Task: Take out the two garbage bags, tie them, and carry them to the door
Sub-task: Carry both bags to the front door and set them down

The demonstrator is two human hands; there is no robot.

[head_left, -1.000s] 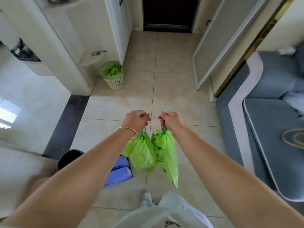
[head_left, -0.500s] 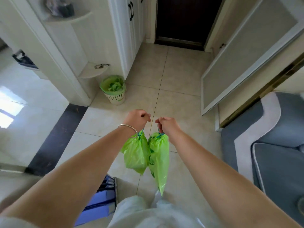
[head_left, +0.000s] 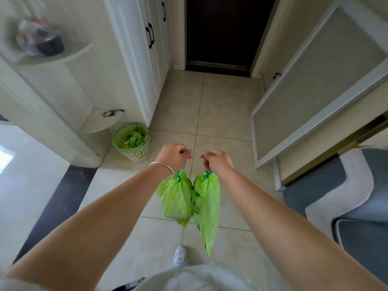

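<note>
Two bright green garbage bags hang in front of me over the tiled floor, their necks drawn tight by blue strings. My left hand (head_left: 173, 154), with a silver bangle on the wrist, grips the string of the left garbage bag (head_left: 177, 201). My right hand (head_left: 217, 160) grips the string of the right garbage bag (head_left: 207, 208), which hangs longer and ends in a point. The two bags touch side by side. The dark door (head_left: 222, 32) stands straight ahead at the far end of the hallway.
A small bin with a green liner (head_left: 131, 141) stands on the floor at the left, beside white cabinets (head_left: 144, 59). An open white-framed door panel (head_left: 315, 89) juts in from the right. A grey rug (head_left: 344, 185) lies at the right. My shoe (head_left: 180, 255) shows below the bags.
I have walked forward along the hallway: the dark door and the green-lined bin are nearer. Both hands still hold the bags, which swing slightly. The blue object on the floor has dropped out of view.
</note>
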